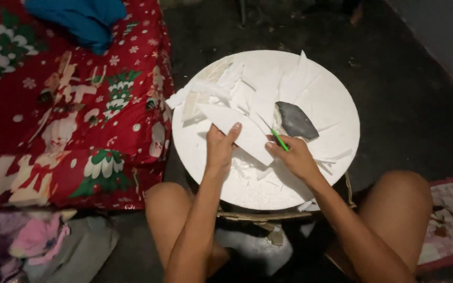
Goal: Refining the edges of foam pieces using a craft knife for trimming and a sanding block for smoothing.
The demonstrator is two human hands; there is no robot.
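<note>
Left hand (221,145) grips the near-left edge of a flat white wedge-shaped piece (239,131), thumb on top. Right hand (294,156) is closed on a green-handled cutter (280,140), tip set on the piece's right edge. I read the piece's long axis running far-left to near-right, pointed end near-right. It lies on the round white board (331,105), amid white offcuts (211,91). Dark grey stone (295,120) just right of the cutter. Red patterned bedcover (69,105) to the left.

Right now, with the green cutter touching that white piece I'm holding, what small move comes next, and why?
Probably draw the green cutter in the right hand along the white piece, since its tip sits at the piece's edge while the left hand pins it on the round white board.
</note>
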